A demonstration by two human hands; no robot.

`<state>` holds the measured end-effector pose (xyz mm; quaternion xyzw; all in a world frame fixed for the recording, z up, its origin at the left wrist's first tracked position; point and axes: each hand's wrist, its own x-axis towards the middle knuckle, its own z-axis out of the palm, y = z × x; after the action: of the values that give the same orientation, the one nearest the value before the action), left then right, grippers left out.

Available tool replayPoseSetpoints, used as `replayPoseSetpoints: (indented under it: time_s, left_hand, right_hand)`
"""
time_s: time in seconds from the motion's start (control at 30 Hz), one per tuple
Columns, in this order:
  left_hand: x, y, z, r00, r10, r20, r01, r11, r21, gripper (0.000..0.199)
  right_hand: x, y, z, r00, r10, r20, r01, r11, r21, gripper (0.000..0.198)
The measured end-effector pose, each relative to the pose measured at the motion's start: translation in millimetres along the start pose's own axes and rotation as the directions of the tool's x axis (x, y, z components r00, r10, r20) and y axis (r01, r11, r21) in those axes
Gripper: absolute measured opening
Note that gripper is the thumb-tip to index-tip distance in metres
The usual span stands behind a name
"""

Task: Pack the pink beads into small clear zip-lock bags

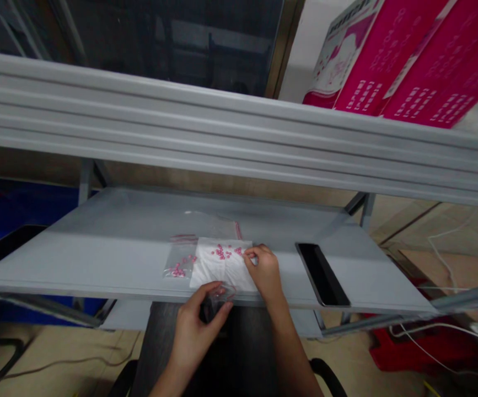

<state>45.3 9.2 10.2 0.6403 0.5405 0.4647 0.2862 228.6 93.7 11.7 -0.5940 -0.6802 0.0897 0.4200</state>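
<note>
My left hand [202,314] is closed on a small clear plastic bag [221,293], its thumb and fingers at the bag's sides just over the table's front edge. My right hand [266,268] has thumb and forefinger pinched together at the right side of a white tissue [209,270]. What the pinch holds, if anything, is too small to tell. Several small pink tablets [221,252] lie scattered on the tissue, a few right beside my right fingertips. Left of the tissue a clear zip bag [181,259] lies flat with several pink tablets in it.
Another clear bag [224,226] with a red zip strip lies behind the tissue. A black phone [322,274] rests on the grey table [118,242] at right. Above the table runs a grey shelf [230,140] bearing pink boxes [387,60]. A dark object [11,242] sits at far left.
</note>
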Motion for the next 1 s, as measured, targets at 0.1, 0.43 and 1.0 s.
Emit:
replayPoseSetpoints:
  time_s: [0.1,0.43,1.0]
  left_hand:
    - [1,1,0,1.0,-0.002,0.005,0.002,1.0,-0.009,0.027]
    - [2,3,-2,1.0,-0.006,0.007,0.006,1.0,-0.009,0.026]
    - [1,2,-2,1.0,-0.001,0.013,0.001,1.0,-0.013,0.026]
  right_hand:
    - [3,2,11,1.0,-0.002,-0.012,0.002,1.0,-0.025,0.011]
    - [-10,-39,-25,0.975,-0.135,0.178,0.093,0.97,0.226,0.009]
    - [7,-2,23,0.995,0.075,-0.063,-0.078,0.995,-0.055,0.013]
